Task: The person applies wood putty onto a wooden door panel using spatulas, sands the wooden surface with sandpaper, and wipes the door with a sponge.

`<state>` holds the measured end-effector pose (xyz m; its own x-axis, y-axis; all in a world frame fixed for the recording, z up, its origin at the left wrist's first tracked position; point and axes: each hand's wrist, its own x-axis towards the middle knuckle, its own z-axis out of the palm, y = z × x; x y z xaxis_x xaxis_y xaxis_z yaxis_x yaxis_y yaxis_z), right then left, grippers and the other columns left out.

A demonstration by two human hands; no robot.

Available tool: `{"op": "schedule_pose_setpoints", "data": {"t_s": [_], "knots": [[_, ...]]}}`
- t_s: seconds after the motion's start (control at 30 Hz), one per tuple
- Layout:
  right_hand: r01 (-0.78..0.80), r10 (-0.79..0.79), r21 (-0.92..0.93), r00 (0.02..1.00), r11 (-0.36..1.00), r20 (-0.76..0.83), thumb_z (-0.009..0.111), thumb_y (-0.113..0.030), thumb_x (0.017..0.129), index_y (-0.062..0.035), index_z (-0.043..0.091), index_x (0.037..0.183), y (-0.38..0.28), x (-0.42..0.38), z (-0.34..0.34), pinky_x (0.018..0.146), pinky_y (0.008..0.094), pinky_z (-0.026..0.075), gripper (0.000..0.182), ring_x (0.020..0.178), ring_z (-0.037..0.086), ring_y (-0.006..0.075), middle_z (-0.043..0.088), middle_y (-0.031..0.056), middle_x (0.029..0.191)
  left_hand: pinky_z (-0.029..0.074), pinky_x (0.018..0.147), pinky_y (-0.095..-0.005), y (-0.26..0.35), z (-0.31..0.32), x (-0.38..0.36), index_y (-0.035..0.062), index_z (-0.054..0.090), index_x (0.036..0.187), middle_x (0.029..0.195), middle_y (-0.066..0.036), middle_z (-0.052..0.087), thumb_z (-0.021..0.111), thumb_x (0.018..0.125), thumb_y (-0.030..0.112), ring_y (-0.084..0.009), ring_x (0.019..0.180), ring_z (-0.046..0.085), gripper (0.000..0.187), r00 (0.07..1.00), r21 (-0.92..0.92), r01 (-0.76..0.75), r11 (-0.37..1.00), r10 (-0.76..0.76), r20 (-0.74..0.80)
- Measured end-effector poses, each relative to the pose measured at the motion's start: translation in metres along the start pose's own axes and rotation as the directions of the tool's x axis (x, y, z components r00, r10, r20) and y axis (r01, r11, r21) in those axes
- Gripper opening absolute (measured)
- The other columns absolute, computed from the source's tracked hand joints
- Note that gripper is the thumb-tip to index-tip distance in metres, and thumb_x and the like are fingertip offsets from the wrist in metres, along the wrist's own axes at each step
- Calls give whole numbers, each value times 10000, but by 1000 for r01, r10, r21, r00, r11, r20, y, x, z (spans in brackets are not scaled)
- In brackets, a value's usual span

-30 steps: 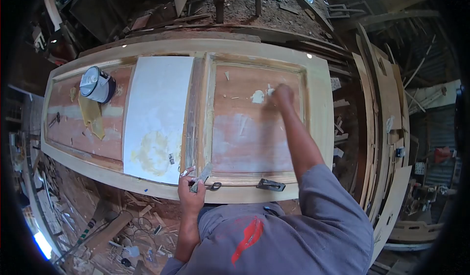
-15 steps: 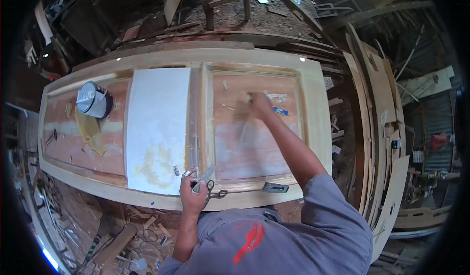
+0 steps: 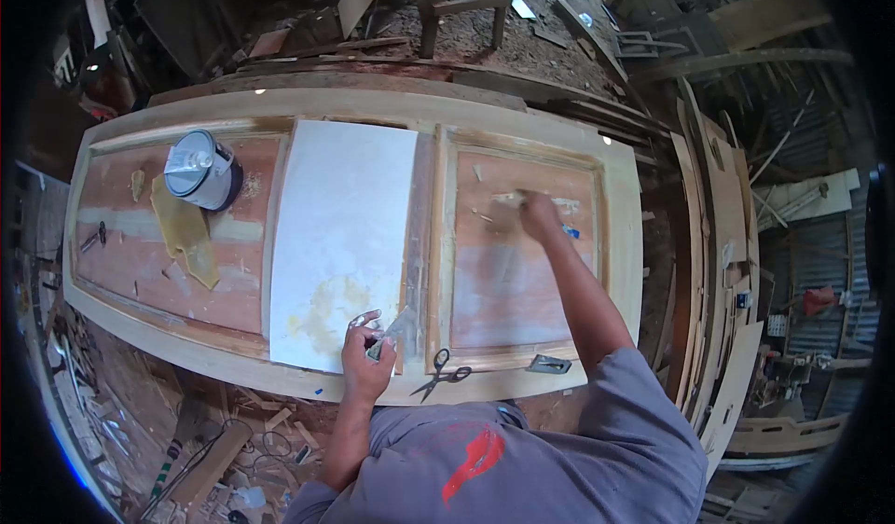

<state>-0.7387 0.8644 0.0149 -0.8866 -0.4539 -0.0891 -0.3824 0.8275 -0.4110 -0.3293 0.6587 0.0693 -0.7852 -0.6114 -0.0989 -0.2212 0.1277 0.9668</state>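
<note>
My left hand [image 3: 366,351] is closed around a putty knife [image 3: 401,326], its triangular metal blade pointing up and right over the lower edge of a white board [image 3: 354,179]. White smears mark its fingers. My right hand [image 3: 539,216] is closed above the right recessed panel of a wooden door [image 3: 517,361]. A brownish blur lies beside its fingers, and I cannot make out what it holds. A small blue item [image 3: 570,231] lies near my right wrist. Dark scissors [image 3: 444,373] and a grey metal tool [image 3: 548,365] rest on the door's near edge.
A paint can [image 3: 203,174] stands on the left panel beside a yellowish sheet [image 3: 186,240] and a small dark tool [image 3: 93,237]. Long planks [image 3: 695,244] lean on the right. Wood scraps and cables [image 3: 270,445] litter the floor.
The view has shifted, so the door appears farther right. My left hand has moved left across the door, away from the scissors. My right hand stays over the right panel, blurred by motion.
</note>
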Motion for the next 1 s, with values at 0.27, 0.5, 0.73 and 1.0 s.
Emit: {"op": "schedule_pose_setpoints", "data": {"t_s": [0.27, 0.5, 0.73, 1.0], "knots": [[-107, 129, -340, 991, 934, 43, 638, -242, 849, -72, 778, 968, -45, 21, 100, 866, 495, 565, 250, 977, 716, 402, 745, 229, 1009, 538, 760, -340, -15, -38, 17, 7, 510, 961, 1256, -218, 637, 680, 815, -23, -280, 919, 657, 226, 999, 39, -47, 998, 47, 6], [8, 9, -121, 991, 993, 136, 589, -92, 870, -82, 745, 1198, -75, -9, 34, 909, 488, 550, 363, 1025, 694, 407, 726, 238, 1089, 542, 747, -343, -3, -45, 41, 8, 500, 963, 1259, -214, 637, 680, 822, -9, -268, 882, 660, 229, 992, -15, -126, 992, 126, 28], [5, -32, -190, 990, 982, -136, 574, -30, 891, -159, 698, 1303, 18, -19, 73, 997, 456, 511, 450, 1179, 634, 386, 700, 211, 1204, 537, 738, -336, -11, -66, 39, 12, 503, 968, 1265, -211, 639, 684, 826, 4, -262, 866, 668, 230, 998, -7, -66, 998, 66, 18], [-52, 115, -258, 965, 965, 234, 590, -91, 889, -111, 726, 1228, 21, 12, -9, 902, 482, 553, 365, 1039, 697, 409, 732, 239, 1089, 517, 874, -377, -11, -65, 46, 22, 495, 974, 1291, -221, 624, 670, 837, -3, -254, 1028, 633, 223, 998, -41, -27, 999, 29, 52]]}}
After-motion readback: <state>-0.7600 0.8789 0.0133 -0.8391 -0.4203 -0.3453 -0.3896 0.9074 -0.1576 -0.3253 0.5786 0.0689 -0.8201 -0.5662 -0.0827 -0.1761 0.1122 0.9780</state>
